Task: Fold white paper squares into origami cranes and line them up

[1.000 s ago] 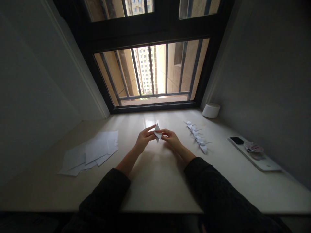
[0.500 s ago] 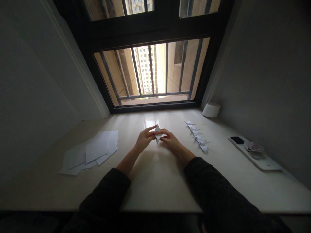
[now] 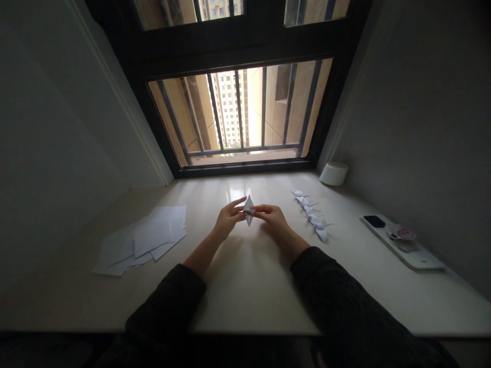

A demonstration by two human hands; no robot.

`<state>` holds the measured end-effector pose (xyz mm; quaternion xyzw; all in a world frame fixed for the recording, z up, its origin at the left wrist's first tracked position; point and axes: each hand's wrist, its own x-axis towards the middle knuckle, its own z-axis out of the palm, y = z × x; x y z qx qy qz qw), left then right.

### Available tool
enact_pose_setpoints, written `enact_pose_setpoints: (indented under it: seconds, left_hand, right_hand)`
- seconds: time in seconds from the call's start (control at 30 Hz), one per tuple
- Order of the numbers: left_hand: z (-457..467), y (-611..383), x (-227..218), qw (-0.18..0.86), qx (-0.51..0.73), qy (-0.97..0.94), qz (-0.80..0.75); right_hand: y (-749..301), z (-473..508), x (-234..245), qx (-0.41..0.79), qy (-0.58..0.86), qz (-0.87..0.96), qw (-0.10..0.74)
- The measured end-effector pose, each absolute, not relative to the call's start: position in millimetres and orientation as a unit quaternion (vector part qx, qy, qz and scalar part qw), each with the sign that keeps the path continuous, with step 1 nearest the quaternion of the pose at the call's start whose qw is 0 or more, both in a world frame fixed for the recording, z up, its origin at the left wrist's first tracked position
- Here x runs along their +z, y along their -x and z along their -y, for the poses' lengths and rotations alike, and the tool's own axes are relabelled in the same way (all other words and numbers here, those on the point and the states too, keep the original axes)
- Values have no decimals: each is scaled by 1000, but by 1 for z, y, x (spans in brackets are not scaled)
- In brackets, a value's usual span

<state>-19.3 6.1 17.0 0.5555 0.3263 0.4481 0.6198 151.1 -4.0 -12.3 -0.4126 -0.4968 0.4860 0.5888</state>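
Note:
A small folded white paper piece (image 3: 249,208) is held just above the pale tabletop (image 3: 245,276), in the middle of the view. My left hand (image 3: 228,219) pinches its left side, with the index finger stretched over the top. My right hand (image 3: 273,218) pinches its right side with thumb and fingers closed. The paper stands with a point upward and another tip downward. Both forearms reach in from dark sleeves at the bottom.
Loose white paper sheets (image 3: 143,238) lie at the left. A row of folded paper figures (image 3: 312,217) lies at the right of my hands. A white round container (image 3: 333,173) stands by the window corner. A white tray with a phone (image 3: 401,240) is far right.
The folded paper has been turned slightly between my fingers and now stands more upright. My hands stay in the same place above the table.

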Motion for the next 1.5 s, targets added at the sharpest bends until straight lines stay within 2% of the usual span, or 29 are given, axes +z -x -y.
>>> enact_pose_setpoints:
  seconds: [0.17, 0.4, 0.73, 1.2, 1.5]
  left_hand:
    - [-7, 19, 15, 611, 435, -570, -335]
    - [-10, 18, 10, 542, 448, -582, -409]
    - [-10, 18, 6, 582, 463, -535, -401]
    - [-6, 14, 7, 541, 459, -564, -424]
    - [-8, 12, 0, 562, 462, -538, -427]
  right_hand:
    - [-151, 7, -10, 481, 421, 494, 590]
    - [-149, 11, -4, 472, 443, 492, 582]
    - [-147, 9, -5, 474, 438, 472, 601]
    - [-146, 10, -7, 468, 437, 451, 622]
    - [-142, 7, -16, 421, 460, 448, 641]
